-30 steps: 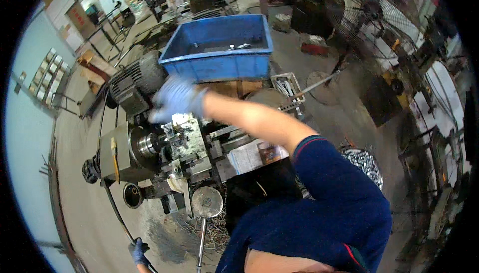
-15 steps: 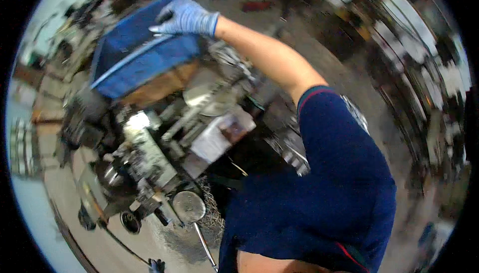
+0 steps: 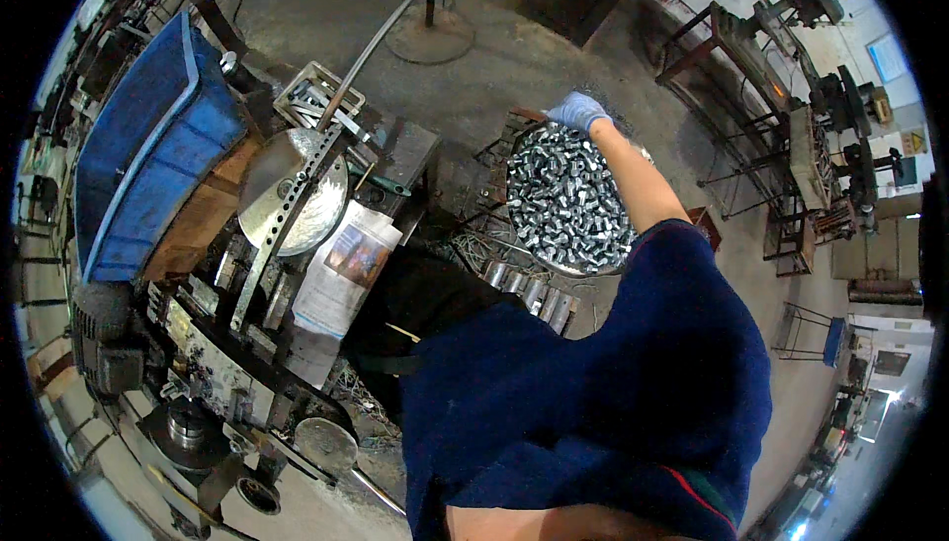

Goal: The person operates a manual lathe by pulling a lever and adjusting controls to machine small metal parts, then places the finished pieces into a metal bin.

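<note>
1. The gloved right hand (image 3: 576, 110) is now at the far edge of the heap of metal parts (image 3: 568, 195); half a second ago it was over the blue bin (image 3: 183, 165). I judge that the work has shifted to this heap.
2. Its fingertips are hard to make out, so I cannot tell whether it is open, closed or gripping a part.
3. Well to its left, the bin's floor is hidden.
4. The left hand is out of view, its state unknown.
</note>
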The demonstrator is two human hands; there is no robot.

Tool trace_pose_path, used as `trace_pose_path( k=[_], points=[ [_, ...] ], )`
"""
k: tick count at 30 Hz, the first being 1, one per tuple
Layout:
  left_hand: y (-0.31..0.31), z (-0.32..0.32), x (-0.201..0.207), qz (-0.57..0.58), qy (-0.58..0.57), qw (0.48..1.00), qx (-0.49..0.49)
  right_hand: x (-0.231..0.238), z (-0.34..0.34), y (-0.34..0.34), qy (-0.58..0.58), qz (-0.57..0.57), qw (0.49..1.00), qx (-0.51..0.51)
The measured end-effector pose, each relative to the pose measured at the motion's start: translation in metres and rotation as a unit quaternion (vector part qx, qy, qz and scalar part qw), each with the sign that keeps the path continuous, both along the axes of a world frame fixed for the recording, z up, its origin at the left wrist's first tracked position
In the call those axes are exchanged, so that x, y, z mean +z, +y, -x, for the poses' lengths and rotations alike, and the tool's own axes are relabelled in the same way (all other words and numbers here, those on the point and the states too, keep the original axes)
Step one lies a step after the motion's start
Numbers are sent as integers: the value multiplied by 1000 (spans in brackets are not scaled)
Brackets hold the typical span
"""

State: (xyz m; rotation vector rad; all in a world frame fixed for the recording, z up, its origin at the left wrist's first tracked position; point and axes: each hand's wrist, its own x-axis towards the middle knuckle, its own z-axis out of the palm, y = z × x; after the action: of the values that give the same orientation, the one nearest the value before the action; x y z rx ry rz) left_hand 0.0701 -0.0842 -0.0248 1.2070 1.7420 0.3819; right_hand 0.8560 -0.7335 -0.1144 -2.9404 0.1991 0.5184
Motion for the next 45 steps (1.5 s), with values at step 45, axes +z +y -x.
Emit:
trace_pose_path(
  k=[45],
  points=[
    [-10, -2, -20, -188, -24, 982, 7, 53, 45, 107, -192, -659, 726, -47]
  ],
)
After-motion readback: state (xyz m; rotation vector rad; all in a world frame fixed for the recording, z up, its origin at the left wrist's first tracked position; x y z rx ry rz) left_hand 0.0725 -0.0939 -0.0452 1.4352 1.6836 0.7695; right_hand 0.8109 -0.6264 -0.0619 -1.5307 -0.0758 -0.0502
